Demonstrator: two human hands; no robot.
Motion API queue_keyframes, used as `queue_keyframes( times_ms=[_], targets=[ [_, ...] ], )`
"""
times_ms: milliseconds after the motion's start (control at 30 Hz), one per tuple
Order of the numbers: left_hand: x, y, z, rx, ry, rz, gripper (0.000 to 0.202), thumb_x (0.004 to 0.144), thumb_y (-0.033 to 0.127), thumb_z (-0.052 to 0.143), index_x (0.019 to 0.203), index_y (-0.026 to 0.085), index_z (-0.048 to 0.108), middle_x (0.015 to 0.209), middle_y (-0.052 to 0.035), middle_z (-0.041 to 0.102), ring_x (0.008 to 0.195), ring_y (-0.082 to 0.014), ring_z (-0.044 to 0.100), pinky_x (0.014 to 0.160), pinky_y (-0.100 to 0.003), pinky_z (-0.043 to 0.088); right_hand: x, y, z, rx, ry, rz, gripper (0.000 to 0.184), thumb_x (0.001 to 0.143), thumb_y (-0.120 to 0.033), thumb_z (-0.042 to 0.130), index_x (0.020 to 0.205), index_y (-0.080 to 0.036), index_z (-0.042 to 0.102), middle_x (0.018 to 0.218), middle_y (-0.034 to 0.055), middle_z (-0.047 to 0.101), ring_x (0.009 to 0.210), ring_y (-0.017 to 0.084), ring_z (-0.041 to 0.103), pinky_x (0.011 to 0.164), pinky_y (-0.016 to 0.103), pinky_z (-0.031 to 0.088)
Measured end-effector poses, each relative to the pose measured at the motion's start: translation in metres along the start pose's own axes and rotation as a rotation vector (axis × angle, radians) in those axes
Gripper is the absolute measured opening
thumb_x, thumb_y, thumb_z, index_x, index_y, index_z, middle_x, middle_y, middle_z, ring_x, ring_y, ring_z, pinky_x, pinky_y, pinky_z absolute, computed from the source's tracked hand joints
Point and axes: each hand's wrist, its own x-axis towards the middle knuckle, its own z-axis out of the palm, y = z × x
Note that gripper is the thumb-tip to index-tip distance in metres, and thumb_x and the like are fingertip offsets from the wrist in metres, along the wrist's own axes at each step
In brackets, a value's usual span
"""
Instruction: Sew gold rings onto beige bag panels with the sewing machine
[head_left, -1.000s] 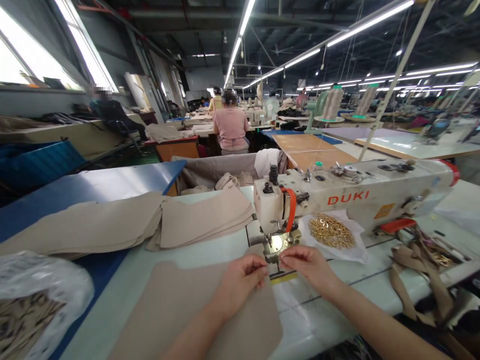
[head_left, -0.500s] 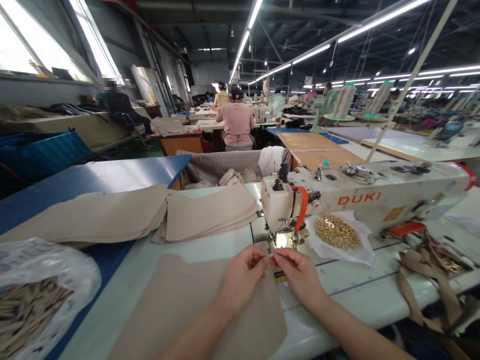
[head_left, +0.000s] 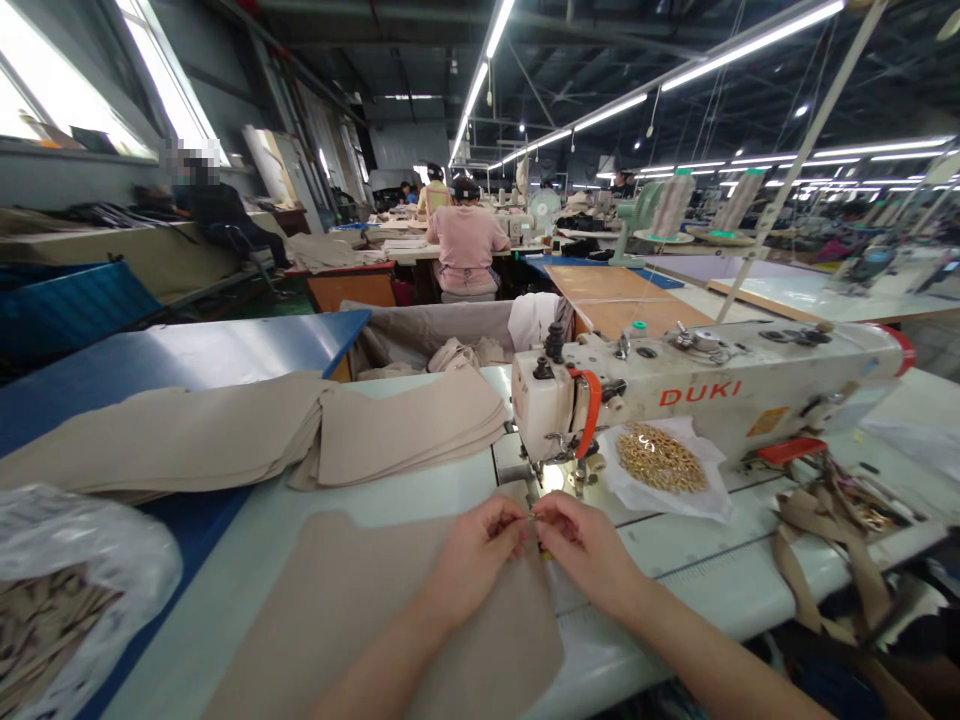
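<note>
My left hand [head_left: 476, 555] lies over a beige fabric panel [head_left: 360, 620], thumb and fingers pinched together at its right edge. Fingertip to fingertip with it, my right hand [head_left: 589, 550] is also closed in a pinch. Something tiny sits between the fingertips, too small and hidden to name. Just beyond them is the lit needle area of a white sewing machine [head_left: 675, 385] marked DUKI. To the right of the needle, a white sheet [head_left: 716, 490] bears a heap of small gold-coloured metal pieces [head_left: 660, 460].
Stacked beige fabric panels [head_left: 405, 430] lie behind my left hand. A clear plastic bag [head_left: 142, 540] of short fabric strips [head_left: 52, 620] stands at left. Beige straps [head_left: 799, 570] hang over the table's right front. A person in pink [head_left: 466, 240] sits ahead.
The view has shifted slightly, so the machine and tabletop appear a little further left. Both hands stay pinched together at the panel's edge, with the fingertips slightly closer.
</note>
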Motion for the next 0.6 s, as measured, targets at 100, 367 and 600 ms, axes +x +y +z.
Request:
queue_keyframes(
  times_ms=[100, 367, 600],
  targets=[
    [0.001, 0.004, -0.002, -0.071, -0.020, -0.018, 0.011, 0.075, 0.030, 0.059, 0.077, 0.019, 0.061, 0.061, 0.0020, 0.061, 0.059, -0.0145, 0.057, 0.058, -0.027, 0.045, 0.009, 0.006, -0.008, 0.105, 0.005, 0.021, 0.009, 0.076, -0.027, 0.057, 0.077, -0.020, 0.063, 0.074, 0.0007, 0.065, 0.068, 0.016, 0.059, 0.063, 0.026, 0.046],
    [0.003, 0.010, -0.005, -0.267, -0.086, -0.132, 0.032, 0.067, 0.044, 0.070, 0.078, 0.017, 0.055, 0.059, 0.0018, 0.063, 0.049, -0.0118, 0.057, 0.051, -0.024, 0.044, 0.018, 0.013, -0.006, 0.551, -0.211, 0.286, 0.031, 0.061, -0.044, 0.077, 0.074, -0.020, 0.065, 0.068, -0.0013, 0.068, 0.064, 0.015, 0.064, 0.064, 0.028, 0.051],
    [0.005, 0.010, -0.007, -0.449, -0.024, -0.302, 0.030, 0.067, 0.037, 0.072, 0.084, 0.015, 0.061, 0.067, -0.0011, 0.066, 0.054, -0.0099, 0.059, 0.054, -0.021, 0.044, 0.020, 0.015, 0.002, 0.731, -0.089, 0.309, 0.036, 0.055, -0.043, 0.082, 0.073, -0.016, 0.066, 0.065, -0.0011, 0.067, 0.058, 0.012, 0.062, 0.064, 0.028, 0.051]
  ],
)
